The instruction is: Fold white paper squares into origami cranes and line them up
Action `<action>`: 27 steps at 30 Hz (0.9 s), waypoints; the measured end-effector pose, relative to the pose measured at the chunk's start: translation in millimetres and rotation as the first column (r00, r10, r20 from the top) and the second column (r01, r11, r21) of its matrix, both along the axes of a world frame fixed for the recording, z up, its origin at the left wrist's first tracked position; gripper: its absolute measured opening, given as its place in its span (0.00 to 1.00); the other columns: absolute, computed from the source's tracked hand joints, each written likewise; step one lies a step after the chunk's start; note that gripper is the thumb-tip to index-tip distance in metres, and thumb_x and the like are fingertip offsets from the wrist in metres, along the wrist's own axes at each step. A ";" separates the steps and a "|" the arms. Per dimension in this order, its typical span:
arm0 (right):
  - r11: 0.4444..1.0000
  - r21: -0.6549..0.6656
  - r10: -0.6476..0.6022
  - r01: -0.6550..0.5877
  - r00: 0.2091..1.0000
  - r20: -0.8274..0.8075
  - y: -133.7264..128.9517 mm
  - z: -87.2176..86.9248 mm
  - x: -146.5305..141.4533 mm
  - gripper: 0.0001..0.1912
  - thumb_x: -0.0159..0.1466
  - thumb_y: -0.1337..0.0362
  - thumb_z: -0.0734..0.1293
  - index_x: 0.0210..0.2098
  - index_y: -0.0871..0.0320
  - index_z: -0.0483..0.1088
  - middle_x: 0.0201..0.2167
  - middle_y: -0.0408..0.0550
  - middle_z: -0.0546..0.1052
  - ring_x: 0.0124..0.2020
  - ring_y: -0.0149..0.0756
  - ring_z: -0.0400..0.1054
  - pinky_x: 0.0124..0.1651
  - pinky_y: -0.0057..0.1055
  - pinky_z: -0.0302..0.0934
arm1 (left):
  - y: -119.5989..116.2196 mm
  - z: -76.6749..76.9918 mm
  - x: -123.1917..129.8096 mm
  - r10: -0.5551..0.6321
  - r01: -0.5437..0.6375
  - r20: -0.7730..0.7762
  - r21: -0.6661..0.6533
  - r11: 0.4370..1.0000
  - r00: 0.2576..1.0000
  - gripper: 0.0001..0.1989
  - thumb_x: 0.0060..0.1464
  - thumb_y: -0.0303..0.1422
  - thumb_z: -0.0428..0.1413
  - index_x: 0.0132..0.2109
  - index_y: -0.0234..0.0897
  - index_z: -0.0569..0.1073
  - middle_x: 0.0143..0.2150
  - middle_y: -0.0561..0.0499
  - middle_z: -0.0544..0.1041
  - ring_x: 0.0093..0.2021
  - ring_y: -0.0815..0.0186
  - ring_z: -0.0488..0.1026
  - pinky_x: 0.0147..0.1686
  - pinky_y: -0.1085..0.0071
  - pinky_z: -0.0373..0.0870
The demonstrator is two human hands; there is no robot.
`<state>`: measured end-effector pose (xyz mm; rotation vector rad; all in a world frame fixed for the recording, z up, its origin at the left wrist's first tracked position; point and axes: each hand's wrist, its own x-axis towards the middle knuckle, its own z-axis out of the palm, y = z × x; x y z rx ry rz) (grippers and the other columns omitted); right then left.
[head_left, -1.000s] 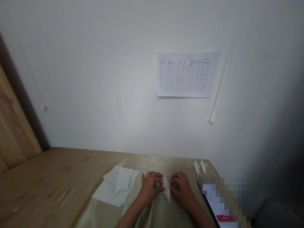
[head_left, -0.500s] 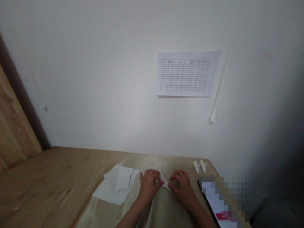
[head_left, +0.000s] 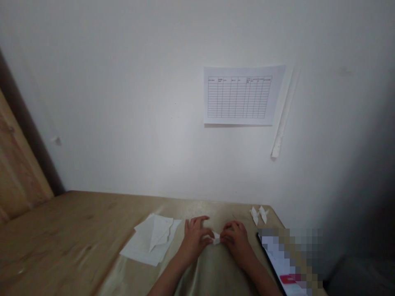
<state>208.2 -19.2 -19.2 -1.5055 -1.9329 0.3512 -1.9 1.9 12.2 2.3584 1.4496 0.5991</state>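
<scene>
A small piece of folded white paper (head_left: 216, 238) is pinched between my two hands, just above the table cover. My left hand (head_left: 196, 236) grips its left end with thumb and forefinger, the other fingers raised and spread. At the opposite end, my right hand (head_left: 236, 238) holds the paper with curled fingers. Part of the paper is hidden behind the fingertips. To the left lies a stack of white paper sheets (head_left: 138, 250), with a folded triangular piece (head_left: 160, 230) on top.
Two small folded paper figures (head_left: 258, 215) lie near the table's back right corner. A dark-edged device with a pixelated screen (head_left: 277, 259) is at the right edge. A printed table sheet (head_left: 239, 96) hangs on the wall behind the brownish table (head_left: 86, 230). Wooden boards (head_left: 21, 164) stand at left.
The paper between my hands has turned from a slanted position and now looks smaller and more level. My left hand's upper fingers have lifted and spread; the right hand has barely moved.
</scene>
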 end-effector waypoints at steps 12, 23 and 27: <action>0.999 -0.031 -0.016 0.016 1.000 0.003 -4.2 4.2 -9.7 0.08 0.59 0.70 0.67 0.32 0.51 0.77 0.48 0.46 0.75 0.56 0.42 0.62 0.61 0.38 0.51 | -4.0 -0.4 5.1 -0.016 0.012 -0.060 -0.076 0.997 0.998 0.07 0.52 0.33 0.64 0.37 0.54 0.81 0.69 0.57 0.63 0.69 0.51 0.55 0.65 0.31 0.31; 0.996 -0.078 -0.047 0.046 0.999 -0.011 7.1 -0.9 2.7 0.07 0.58 0.67 0.68 0.29 0.52 0.79 0.50 0.48 0.76 0.59 0.45 0.61 0.63 0.40 0.51 | 1.7 0.2 0.2 0.052 -0.052 0.003 -0.104 0.993 0.999 0.05 0.53 0.35 0.65 0.38 0.51 0.81 0.66 0.54 0.67 0.67 0.52 0.59 0.67 0.37 0.41; 0.995 -0.093 -0.044 0.042 0.999 -0.018 7.1 -1.3 2.9 0.07 0.58 0.67 0.68 0.28 0.52 0.79 0.49 0.48 0.76 0.59 0.44 0.61 0.63 0.39 0.52 | 3.8 1.0 -1.5 0.051 -0.047 0.035 -0.104 0.993 0.998 0.05 0.49 0.36 0.67 0.36 0.50 0.82 0.66 0.53 0.68 0.66 0.53 0.60 0.67 0.42 0.45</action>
